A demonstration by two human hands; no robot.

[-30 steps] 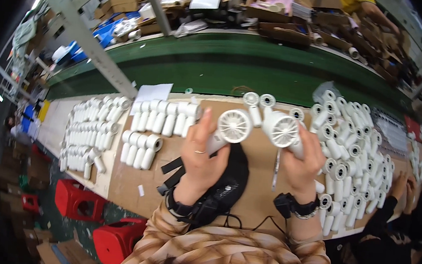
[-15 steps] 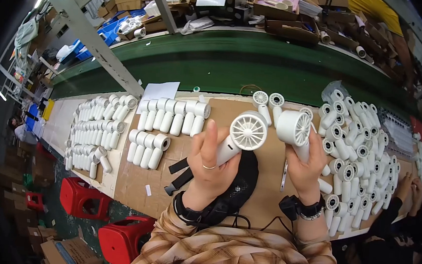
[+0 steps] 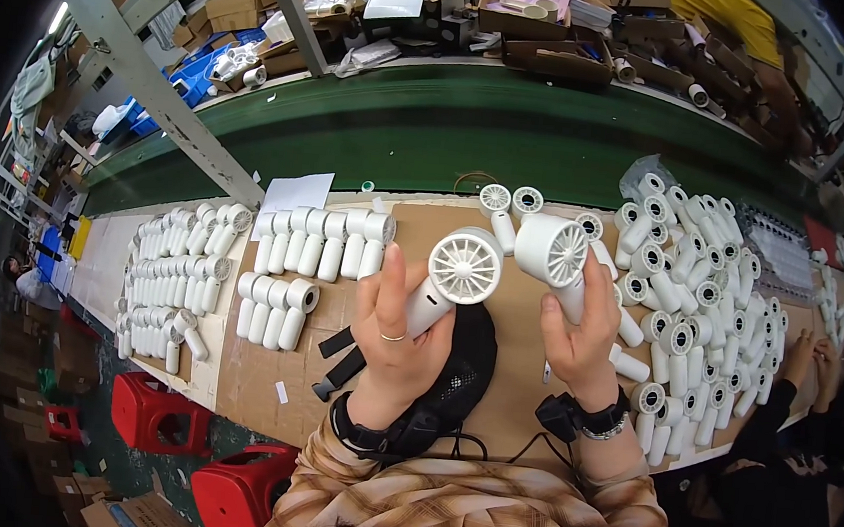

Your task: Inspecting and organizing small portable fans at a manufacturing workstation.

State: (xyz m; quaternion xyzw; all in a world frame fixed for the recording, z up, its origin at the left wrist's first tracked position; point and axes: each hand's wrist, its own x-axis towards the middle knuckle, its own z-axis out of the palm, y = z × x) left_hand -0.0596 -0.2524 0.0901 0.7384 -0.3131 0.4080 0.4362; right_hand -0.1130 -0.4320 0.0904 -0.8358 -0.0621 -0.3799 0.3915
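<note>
My left hand (image 3: 400, 340) is wrapped round the handle of a white handheld fan (image 3: 465, 265). Its round spoked grille faces up toward me, and a small dark slot shows on the handle. My right hand (image 3: 586, 338) grips the handle of a second white handheld fan (image 3: 547, 248), whose grille is turned to the right. The two fan heads are side by side above the cardboard sheet (image 3: 502, 381), with a small gap between them. Just beyond them stand a few more white fans (image 3: 495, 200). Below my left hand lies a black mesh-sided bag (image 3: 473, 368).
Neat rows of white fans (image 3: 319, 234) lie at the left, with more rows (image 3: 175, 272) farther left. A loose heap of fans (image 3: 704, 308) covers the right side, near another person's hands (image 3: 815, 363). Beyond runs a green belt (image 3: 434, 129). Red stools (image 3: 158, 416) stand lower left.
The view has shifted, so the table's things appear farther left. Both fans remain held close together; the right hand's thumb now shows more plainly along its fan's handle.
</note>
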